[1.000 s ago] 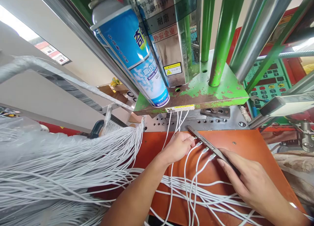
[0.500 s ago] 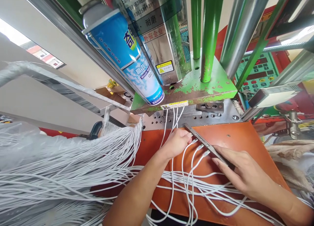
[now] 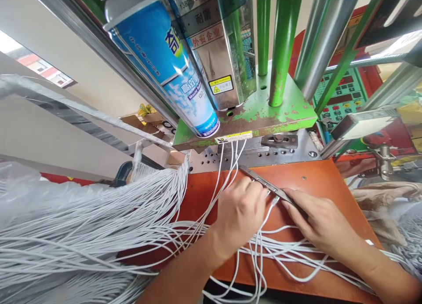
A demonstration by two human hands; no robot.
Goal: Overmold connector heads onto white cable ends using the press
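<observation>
My right hand (image 3: 325,220) grips the dark end of a narrow metal mold bar (image 3: 263,181), which slants over the orange work surface (image 3: 316,194). White cables run to the bar's near side. One cable's connector (image 3: 274,201) shows at the bar, close to my right fingertips. My left hand (image 3: 242,211) is closed against the middle of the bar, with its fingers curled round a white cable end. That hand hides the other connectors and most of its own fingertips. Loose white cables (image 3: 296,255) lie below both hands.
A thick bundle of white cables (image 3: 99,225) fills the left. Behind the bar stands a press with a chipped green plate (image 3: 280,115). A blue spray can (image 3: 165,66) stands on the plate. Several cables come out under it. A control panel (image 3: 343,95) is at right.
My left hand has moved along the bar toward my right hand and now covers connectors that showed before. My right hand keeps its grip on the bar. The view has shifted slightly.
</observation>
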